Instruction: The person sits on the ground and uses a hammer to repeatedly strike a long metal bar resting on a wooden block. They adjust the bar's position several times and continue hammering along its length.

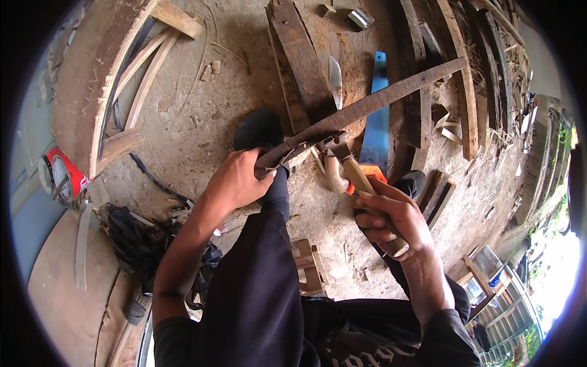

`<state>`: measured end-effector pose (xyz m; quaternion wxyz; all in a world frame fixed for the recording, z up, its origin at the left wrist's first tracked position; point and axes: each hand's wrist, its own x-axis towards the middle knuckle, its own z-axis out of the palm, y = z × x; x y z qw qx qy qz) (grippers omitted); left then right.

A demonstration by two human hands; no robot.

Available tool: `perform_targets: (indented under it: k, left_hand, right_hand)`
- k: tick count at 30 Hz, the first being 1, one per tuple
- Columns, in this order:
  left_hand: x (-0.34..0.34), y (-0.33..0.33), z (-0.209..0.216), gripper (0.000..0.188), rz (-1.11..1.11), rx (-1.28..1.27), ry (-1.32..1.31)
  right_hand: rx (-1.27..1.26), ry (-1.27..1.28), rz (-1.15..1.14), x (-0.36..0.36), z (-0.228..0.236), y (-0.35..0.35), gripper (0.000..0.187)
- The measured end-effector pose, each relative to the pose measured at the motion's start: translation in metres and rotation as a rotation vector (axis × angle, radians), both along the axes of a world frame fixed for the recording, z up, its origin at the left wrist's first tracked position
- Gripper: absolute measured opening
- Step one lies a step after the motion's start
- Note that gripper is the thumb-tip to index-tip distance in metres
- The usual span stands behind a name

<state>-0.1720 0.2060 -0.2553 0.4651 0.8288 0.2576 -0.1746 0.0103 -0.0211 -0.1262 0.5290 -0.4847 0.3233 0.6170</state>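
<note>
My left hand (237, 188) is closed around the near end of a long dark wooden strip (373, 103), which slants up to the right across a thick plank (299, 61). In my right hand (394, 221) is a hammer (359, 174), gripped by its wooden handle. The hammer's dark head lies close against the strip's lower edge; whether they touch I cannot tell. Beneath the strip, on the ground, a knife blade (335, 82) shows on the far side. A handsaw (375, 131) with a blue blade and orange handle also passes under it.
Old planks (416, 92) lie along the right, with wood scraps around them. At the left stand a large board (92, 79) and a red can (64, 177). Black plastic (131, 238) is heaped beside my left forearm. A shiny metal piece (360, 19) sits at the far side.
</note>
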Motion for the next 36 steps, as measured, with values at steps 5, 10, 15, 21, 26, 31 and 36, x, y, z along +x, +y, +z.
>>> perform_targets:
  k: [5, 10, 15, 21, 26, 31, 36]
  left_hand:
    - [0.006, 0.008, 0.006, 0.041, -0.005, -0.049, 0.107]
    - [0.002, 0.011, -0.013, 0.043, 0.004, -0.139, 0.142]
    - [0.012, 0.017, 0.000, 0.047, 0.026, -0.243, 0.163]
    - [0.011, 0.022, -0.002, 0.050, 0.026, -0.257, 0.197]
    - [0.015, 0.036, -0.012, 0.047, -0.010, -0.347, 0.319]
    - [0.018, 0.040, -0.016, 0.047, -0.066, -0.347, 0.310]
    - [0.016, 0.051, -0.034, 0.044, -0.092, -0.671, 0.305]
  right_hand:
    - [0.018, -0.058, 0.049, -0.010, 0.001, 0.010, 0.050]
    - [0.084, -0.103, 0.065, -0.017, -0.009, 0.006, 0.060]
    - [0.144, -0.153, 0.138, -0.013, -0.017, -0.004, 0.068]
    - [0.173, -0.094, 0.093, -0.001, -0.028, -0.014, 0.080]
    - [0.263, -0.036, 0.037, 0.002, -0.039, -0.022, 0.085]
    - [0.301, -0.052, 0.030, 0.000, -0.045, -0.027, 0.088]
    - [0.327, -0.051, 0.076, 0.005, -0.052, -0.034, 0.093]
